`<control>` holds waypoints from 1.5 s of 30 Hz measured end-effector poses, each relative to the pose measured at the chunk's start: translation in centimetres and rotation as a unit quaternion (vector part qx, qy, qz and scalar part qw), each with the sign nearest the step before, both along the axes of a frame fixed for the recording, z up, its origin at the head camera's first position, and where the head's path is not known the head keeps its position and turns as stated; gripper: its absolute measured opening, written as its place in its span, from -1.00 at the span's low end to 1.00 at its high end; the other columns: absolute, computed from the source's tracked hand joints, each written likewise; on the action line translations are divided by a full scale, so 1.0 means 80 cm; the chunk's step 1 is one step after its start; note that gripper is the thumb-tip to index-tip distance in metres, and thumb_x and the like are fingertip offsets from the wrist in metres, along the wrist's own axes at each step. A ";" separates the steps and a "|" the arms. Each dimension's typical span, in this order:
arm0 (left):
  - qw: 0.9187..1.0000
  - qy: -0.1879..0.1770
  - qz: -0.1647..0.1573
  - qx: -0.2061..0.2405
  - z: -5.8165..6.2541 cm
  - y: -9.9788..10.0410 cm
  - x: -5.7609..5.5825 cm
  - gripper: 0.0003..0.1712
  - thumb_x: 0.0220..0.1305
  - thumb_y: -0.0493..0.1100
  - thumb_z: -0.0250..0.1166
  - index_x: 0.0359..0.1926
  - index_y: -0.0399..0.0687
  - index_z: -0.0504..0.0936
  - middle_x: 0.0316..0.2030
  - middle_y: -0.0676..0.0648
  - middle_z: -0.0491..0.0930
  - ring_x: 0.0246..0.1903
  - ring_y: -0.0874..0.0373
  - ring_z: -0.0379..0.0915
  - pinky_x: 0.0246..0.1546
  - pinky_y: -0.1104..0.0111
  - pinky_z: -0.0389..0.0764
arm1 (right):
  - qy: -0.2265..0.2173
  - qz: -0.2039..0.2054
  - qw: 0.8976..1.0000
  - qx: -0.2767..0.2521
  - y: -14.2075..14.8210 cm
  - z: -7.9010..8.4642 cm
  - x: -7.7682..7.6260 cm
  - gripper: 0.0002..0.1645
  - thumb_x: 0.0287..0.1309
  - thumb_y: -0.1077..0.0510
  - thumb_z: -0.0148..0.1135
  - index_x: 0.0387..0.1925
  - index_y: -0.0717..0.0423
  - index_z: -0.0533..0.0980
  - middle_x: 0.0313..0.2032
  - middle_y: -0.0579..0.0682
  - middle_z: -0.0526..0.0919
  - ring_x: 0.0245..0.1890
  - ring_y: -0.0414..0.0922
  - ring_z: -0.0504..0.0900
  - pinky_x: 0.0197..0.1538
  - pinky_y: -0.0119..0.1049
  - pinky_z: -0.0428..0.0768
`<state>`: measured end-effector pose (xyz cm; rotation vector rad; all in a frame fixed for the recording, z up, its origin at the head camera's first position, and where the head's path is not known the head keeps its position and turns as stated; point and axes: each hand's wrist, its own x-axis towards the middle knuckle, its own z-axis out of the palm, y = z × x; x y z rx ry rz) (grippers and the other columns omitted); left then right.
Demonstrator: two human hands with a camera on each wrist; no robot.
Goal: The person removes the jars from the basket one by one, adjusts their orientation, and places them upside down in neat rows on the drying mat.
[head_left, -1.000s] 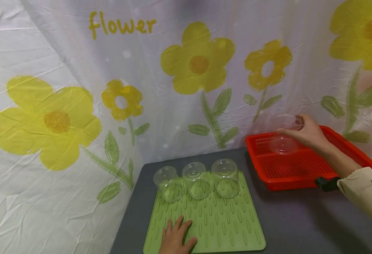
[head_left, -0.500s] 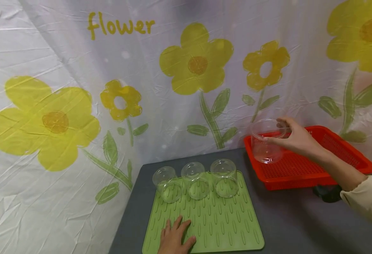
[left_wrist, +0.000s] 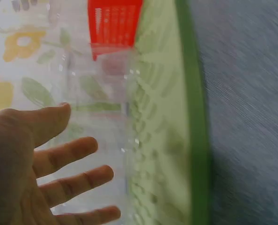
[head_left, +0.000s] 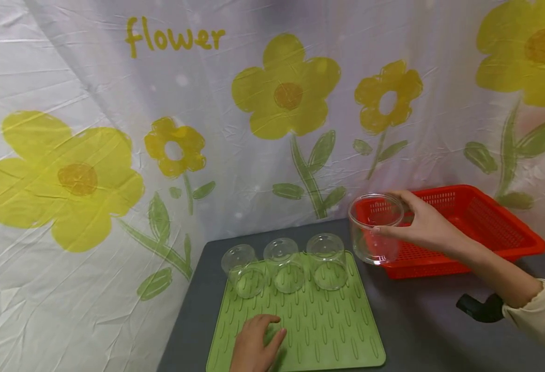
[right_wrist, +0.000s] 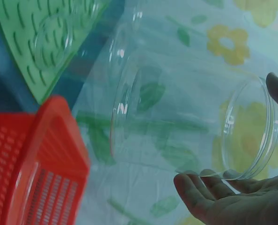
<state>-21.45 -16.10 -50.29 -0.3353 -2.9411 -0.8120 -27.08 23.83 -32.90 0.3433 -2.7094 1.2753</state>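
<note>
My right hand point(head_left: 433, 227) grips a clear plastic jar point(head_left: 370, 245) near its rim, thumb on one side and fingers on the other. In the right wrist view the jar point(right_wrist: 176, 122) looks see-through, with nothing visible inside. It is held in the air between the red basket and the green mat point(head_left: 323, 330). Three similar clear jars stand in a row along the mat's far edge: a left jar point(head_left: 248, 274), a middle jar point(head_left: 285, 268) and a right jar point(head_left: 327, 263). Over the mat's near part, my left hand point(head_left: 256, 341) holds nothing, its fingers apart and relaxed.
A red slotted plastic basket point(head_left: 528, 248) sits on the dark grey table point(head_left: 421, 330), right of the mat. Close behind the table hangs a white curtain point(head_left: 226, 191) with yellow flowers. A black device point(head_left: 482, 308) shows by the right wrist.
My right hand has carried the jar left and down, from over the basket toward the mat's far right corner. My left hand has lifted from lying flat, its fingers bending slightly.
</note>
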 end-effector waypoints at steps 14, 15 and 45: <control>0.983 0.026 -0.016 0.183 0.068 0.058 0.005 -0.53 0.32 0.36 0.28 0.16 0.40 0.58 0.11 0.18 0.62 0.19 0.06 0.53 0.16 -0.03 0.54 | 0.017 0.065 0.998 -0.010 -0.039 -0.013 0.034 0.08 0.06 -0.23 0.53 0.48 0.04 0.23 0.37 0.11 0.45 0.13 0.03 0.60 0.11 0.06 0.63; 0.980 0.021 -0.024 0.197 0.073 0.063 0.006 -0.50 0.31 0.36 0.30 0.20 0.42 0.56 0.14 0.19 0.60 0.20 0.07 0.51 0.18 -0.02 0.54 | 0.017 0.073 0.997 -0.012 -0.042 -0.014 0.037 0.08 0.06 -0.23 0.53 0.48 0.03 0.23 0.37 0.10 0.46 0.13 0.03 0.60 0.11 0.04 0.62; 0.932 -0.008 -0.137 0.337 0.105 0.124 0.011 0.15 0.02 -0.02 0.63 0.55 0.18 0.16 0.39 0.04 0.42 0.30 -0.06 0.47 0.18 0.20 0.55 | 0.018 0.170 0.982 -0.080 -0.089 -0.059 0.077 0.07 0.03 -0.12 0.58 0.48 0.00 0.24 0.37 0.09 0.45 0.35 0.19 0.46 0.27 0.14 0.54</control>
